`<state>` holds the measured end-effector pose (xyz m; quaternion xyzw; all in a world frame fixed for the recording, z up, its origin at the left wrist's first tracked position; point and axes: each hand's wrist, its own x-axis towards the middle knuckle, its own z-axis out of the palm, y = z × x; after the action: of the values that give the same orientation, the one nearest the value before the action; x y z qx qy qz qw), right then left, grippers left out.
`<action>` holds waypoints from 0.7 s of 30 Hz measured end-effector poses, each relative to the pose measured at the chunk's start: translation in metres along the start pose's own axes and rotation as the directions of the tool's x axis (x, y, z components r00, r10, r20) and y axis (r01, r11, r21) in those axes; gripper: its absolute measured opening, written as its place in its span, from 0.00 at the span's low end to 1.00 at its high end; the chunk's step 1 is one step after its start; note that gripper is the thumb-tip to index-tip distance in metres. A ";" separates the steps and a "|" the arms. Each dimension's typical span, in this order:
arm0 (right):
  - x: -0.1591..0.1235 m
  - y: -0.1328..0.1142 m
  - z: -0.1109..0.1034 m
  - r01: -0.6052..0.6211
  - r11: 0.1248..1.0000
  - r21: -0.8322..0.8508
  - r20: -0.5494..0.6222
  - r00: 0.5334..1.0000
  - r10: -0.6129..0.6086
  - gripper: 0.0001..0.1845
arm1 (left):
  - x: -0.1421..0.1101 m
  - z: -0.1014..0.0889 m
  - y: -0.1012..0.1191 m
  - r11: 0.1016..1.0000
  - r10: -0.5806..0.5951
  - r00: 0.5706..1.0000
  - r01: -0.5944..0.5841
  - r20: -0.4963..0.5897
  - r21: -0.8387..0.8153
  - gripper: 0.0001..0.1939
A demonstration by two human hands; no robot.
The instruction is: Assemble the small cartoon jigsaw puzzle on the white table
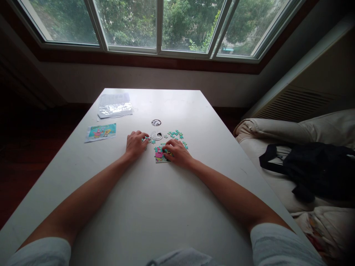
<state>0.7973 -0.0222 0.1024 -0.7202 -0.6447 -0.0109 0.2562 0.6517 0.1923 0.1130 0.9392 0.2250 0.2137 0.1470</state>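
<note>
A partly assembled jigsaw puzzle point(159, 154) with pink, green and yellow printing lies flat on the white table. Over its right side rests my right hand point(179, 152), fingers bent and somewhat apart, touching the puzzle and hiding part of it. My left hand point(135, 144) is to the left of the puzzle, its curled fingers apart above a few loose jigsaw pieces point(152, 141). Whether a small piece sits under either hand's fingertips is hidden. More teal jigsaw pieces point(175, 133) are scattered beyond my right hand.
Two round discs point(156, 136) point(156, 122) lie beyond the puzzle. At the left are a printed cartoon picture point(101, 132) and a clear plastic sleeve with paper point(115, 106). A dark bag point(318, 170) lies on the pale sofa point(251, 147) right of the white table point(133, 207).
</note>
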 end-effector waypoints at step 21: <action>0.001 -0.004 -0.003 -0.016 1.000 0.009 -0.008 1.000 0.016 0.09 | 0.008 0.004 -0.001 0.998 0.044 0.998 -0.046 0.048 0.041 0.10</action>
<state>0.7948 -0.0222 0.1073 -0.7241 -0.6378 -0.0090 0.2621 0.6597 0.1965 0.1116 0.9517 0.2047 0.1900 0.1274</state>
